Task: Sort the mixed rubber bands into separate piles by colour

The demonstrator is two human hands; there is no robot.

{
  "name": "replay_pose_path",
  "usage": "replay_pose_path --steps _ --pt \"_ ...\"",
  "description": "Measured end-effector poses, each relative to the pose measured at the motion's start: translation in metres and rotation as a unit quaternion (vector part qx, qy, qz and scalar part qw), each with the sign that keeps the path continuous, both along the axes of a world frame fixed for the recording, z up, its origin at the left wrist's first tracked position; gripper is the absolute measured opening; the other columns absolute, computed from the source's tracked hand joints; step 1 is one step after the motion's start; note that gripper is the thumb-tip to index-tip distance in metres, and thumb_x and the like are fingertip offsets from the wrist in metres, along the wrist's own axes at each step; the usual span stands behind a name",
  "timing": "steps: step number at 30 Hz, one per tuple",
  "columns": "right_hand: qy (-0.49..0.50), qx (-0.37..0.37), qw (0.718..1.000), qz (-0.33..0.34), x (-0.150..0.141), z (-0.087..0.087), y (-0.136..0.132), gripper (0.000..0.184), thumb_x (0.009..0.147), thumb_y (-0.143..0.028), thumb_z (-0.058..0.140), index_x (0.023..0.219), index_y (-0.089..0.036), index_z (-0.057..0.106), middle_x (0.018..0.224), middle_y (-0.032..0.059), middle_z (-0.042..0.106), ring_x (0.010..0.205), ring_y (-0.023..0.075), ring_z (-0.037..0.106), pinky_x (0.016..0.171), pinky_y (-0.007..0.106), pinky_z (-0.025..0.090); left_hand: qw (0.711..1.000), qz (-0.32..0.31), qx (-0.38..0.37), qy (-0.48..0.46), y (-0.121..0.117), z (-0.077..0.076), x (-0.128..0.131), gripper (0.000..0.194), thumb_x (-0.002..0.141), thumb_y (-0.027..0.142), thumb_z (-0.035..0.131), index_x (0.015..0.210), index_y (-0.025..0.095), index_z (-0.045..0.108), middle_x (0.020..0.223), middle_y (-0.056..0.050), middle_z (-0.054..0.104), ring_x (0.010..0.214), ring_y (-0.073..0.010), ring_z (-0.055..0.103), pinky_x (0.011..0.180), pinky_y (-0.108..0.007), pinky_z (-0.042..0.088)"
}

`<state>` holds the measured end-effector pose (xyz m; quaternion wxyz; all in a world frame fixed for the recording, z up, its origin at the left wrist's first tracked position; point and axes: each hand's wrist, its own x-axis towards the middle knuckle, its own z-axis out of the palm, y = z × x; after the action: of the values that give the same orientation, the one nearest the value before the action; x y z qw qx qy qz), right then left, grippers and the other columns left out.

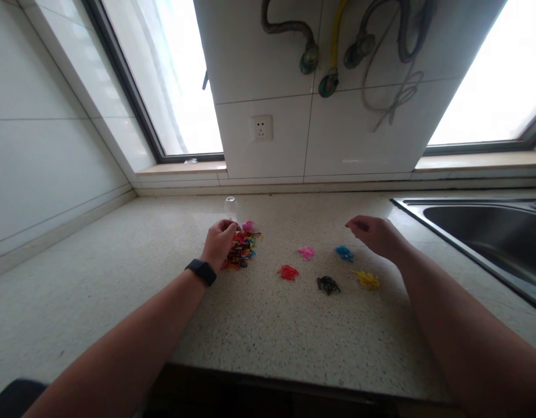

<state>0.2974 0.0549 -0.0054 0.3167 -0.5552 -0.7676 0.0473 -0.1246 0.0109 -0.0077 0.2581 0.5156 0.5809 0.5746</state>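
Note:
My left hand (221,239), with a dark watch on the wrist, is at the upper left edge of a mixed heap of small coloured rubber bands (243,249). Its fingers are pinched together; whatever they hold is too small to make out. My right hand (369,231) is just behind and to the right of a blue pile (345,252), fingertips pressed together, their contents not visible. Between the hands lie small piles of pink bands (307,252), red bands (288,272), black bands (328,284) and yellow bands (367,280).
A clear plastic container (230,206) stands behind the mixed heap. At the right, a steel sink (407,204) is set into the speckled countertop (259,331). A tiled wall with a socket (262,128) and hoses rises behind, between two windows.

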Motion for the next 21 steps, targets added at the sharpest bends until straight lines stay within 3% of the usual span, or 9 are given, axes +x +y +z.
replay_pose_path --steps 21 --pt "0.018 0.001 1.0 -0.001 -0.0054 0.0055 -0.0045 0.028 0.087 -0.039 0.053 0.092 -0.019 0.073 0.069 0.0068 0.071 0.059 0.0182 0.061 0.057 0.03 0.044 1.0 -0.014 -0.002 0.004 -0.0015 0.0006 0.0 0.027 0.075 0.04 0.067 0.084 0.014 0.068 0.066 -0.001 0.062 0.05 -0.0094 0.048 0.049 -0.022 0.04"
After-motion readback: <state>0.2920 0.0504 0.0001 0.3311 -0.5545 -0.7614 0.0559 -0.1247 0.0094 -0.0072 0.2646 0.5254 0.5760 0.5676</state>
